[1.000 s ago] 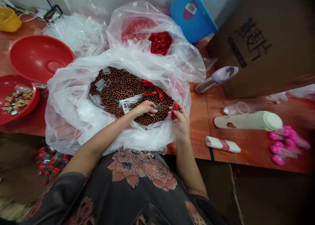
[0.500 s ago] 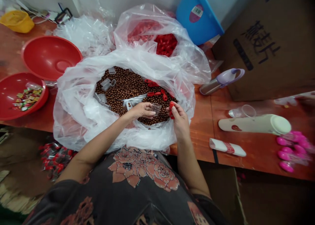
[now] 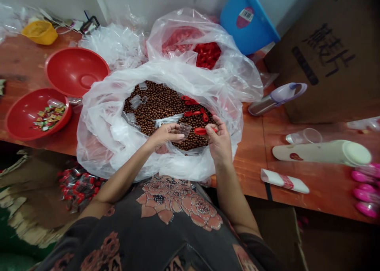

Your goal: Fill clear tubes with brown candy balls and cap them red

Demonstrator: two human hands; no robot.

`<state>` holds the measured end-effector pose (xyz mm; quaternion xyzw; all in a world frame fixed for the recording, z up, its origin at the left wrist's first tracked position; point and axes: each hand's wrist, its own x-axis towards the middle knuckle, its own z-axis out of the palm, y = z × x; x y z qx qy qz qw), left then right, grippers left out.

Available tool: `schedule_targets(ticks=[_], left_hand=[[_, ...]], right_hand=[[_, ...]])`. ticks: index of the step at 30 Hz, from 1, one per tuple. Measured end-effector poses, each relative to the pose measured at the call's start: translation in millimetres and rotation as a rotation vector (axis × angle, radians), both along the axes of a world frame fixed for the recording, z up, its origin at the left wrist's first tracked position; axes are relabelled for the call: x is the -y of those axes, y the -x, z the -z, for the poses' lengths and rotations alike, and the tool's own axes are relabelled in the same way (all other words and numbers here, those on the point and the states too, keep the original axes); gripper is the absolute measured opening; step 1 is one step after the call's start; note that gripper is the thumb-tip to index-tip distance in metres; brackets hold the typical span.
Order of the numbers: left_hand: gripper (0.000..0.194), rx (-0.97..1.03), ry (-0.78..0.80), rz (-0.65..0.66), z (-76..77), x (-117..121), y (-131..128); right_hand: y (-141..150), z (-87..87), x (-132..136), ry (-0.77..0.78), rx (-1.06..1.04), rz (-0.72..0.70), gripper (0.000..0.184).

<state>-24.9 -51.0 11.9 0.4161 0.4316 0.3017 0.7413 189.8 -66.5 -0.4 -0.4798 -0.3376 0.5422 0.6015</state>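
Over the bag at the middle of the desk's front edge, the left grip has a clear tube pinched between thumb and fingers, most of it left free, presumably so one end is uncovered; whether anything is inside cannot be told. Just to the right, the right grip pinches a red piece by one end, the other pointing toward the tube, apparently so the two face each other. The hands are apart. Beneath them lie brown balls; being held above these probably means any spill drops back. The bag's sides are spread outward, likely to keep its mouth wide. Loose tubes lie on the balls to the left, loose red pieces to the right, seemingly for short reaches. Nearer the desk's back edge, a second bag holds more red pieces, beside a heap of clear plastic. Leftward along the front edge sits a red bowl with small bright bits; rightward, a bottle lies clear of the bag, perhaps for elbow room.
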Motion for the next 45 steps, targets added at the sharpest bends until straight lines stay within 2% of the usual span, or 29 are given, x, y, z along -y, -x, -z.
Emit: schedule_targets(ticks=[3,7,10,12,15,18,22,26,29,34,36,39,42,45], left_hand=[[0.042,-0.035,-0.019,0.027,-2.0,2,2],[0.041,-0.072,-0.018,0.054,-2.8,5,6],[0.038,-0.091,-0.035,0.056,-5.7,7,8],[0.035,-0.121,-0.028,0.055,-8.9,7,10],[0.031,-0.19,-0.003,0.055,-12.6,8,12],[0.028,-0.195,-0.007,0.058,-12.7,9,13],[0.026,-0.191,0.017,0.064,-11.7,11,12],[0.029,-0.213,0.068,0.018,-13.9,14,14],[0.032,-0.233,0.072,0.01,-15.0,16,15],[0.034,-0.22,0.035,0.019,-12.5,19,14],[0.034,-0.191,0.017,0.019,-10.9,19,14],[0.034,-0.185,0.014,0.025,-9.0,20,13],[0.034,-0.201,0.024,0.021,-7.6,22,12],[0.036,-0.194,0.041,0.027,-6.5,24,11]], right_hand=[[4,-3.5,-4,-0.02,-0.071,0.007,0.032],[12,-7.5,-6,-0.004,0.013,-0.142,0.024],[16,-8.5,-2,-0.023,0.145,-0.312,0.029],[16,-7.8,1,-0.059,0.202,-0.402,0.04],[14,-5.5,5,-0.123,0.25,-0.471,0.053],[11,-4.2,6,-0.174,0.361,-0.512,0.05],[5,-6.7,6,-0.257,0.545,-0.511,0.039],[-3,-7.9,6,-0.296,0.626,-0.458,0.033],[-6,-3.3,7,-0.262,0.602,-0.41,0.03],[2,4.1,12,-0.114,0.433,-0.447,0.031],[7,2.9,14,-0.107,0.442,-0.419,0.032],[11,-1.8,16,-0.234,0.56,-0.354,0.03],[13,-5.3,18,-0.379,0.654,-0.353,0.032],[14,-4.6,20,-0.45,0.715,-0.346,0.035]])
